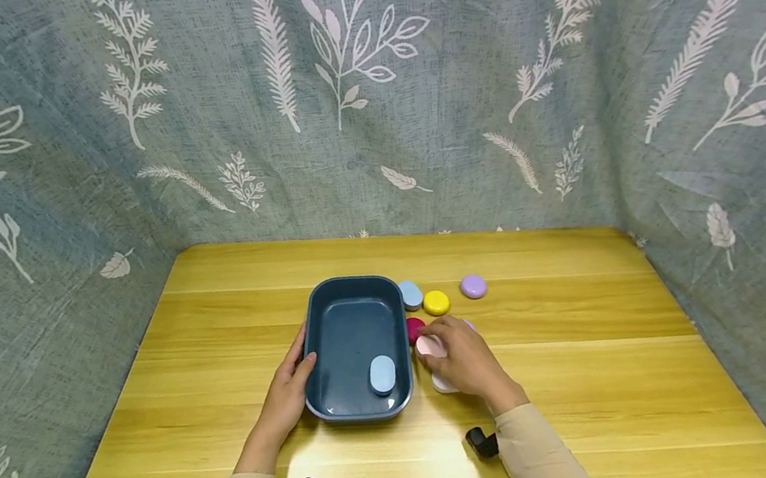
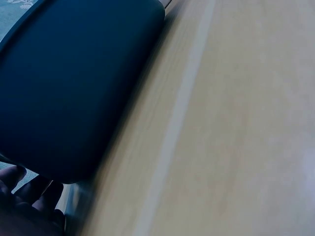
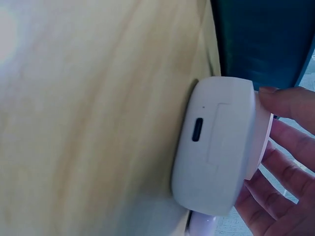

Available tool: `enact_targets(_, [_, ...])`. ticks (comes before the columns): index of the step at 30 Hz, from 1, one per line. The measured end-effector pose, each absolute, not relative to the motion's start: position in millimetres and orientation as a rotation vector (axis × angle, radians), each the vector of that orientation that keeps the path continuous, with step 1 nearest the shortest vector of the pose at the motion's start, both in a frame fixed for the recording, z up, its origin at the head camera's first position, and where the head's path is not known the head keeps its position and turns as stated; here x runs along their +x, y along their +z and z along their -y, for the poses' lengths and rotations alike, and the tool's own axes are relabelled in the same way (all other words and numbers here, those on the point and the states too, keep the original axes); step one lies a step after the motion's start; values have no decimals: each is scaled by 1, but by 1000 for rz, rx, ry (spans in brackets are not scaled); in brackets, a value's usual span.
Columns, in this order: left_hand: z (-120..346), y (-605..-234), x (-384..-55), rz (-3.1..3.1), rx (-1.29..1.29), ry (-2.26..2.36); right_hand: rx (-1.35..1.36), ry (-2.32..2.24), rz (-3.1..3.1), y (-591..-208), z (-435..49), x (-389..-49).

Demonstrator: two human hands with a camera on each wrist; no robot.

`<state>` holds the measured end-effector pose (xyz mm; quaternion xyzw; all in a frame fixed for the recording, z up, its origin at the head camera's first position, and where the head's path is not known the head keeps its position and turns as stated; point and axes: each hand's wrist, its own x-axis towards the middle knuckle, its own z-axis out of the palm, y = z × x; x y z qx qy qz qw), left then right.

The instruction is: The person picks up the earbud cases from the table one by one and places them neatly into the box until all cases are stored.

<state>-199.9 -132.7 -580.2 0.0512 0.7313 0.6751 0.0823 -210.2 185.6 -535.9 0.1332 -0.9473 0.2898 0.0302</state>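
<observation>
A dark blue rectangular bin [image 1: 355,333] stands in front of me, with a pale blue oval case [image 1: 382,374] inside near its front right. My left hand [image 1: 286,395] grips the bin's left side, thumb over the rim and fingers along the outer wall. Right of the bin, my right hand [image 1: 469,357] pinches a pale pink flat case [image 3: 260,140] between thumb and fingers. That pink case overlaps the top of a white case [image 3: 214,145] with a charging port, which rests on the table. A dark red round case [image 1: 415,330] lies just beyond the right fingertips.
Behind the right hand lie another pale blue case [image 1: 410,295], a yellow round case [image 1: 436,302] and a purple round case [image 1: 474,286]. Another purple one [image 1: 469,325] is mostly hidden by the hand. Patterned curtains [image 1: 365,111] enclose the wooden table [image 1: 593,373].
</observation>
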Motion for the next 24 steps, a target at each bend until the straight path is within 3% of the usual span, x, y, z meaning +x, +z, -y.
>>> enact_targets(24, [134, -579, -198, -2165, 180, 2030, 493, 878, 2824, -509, -177, -205])
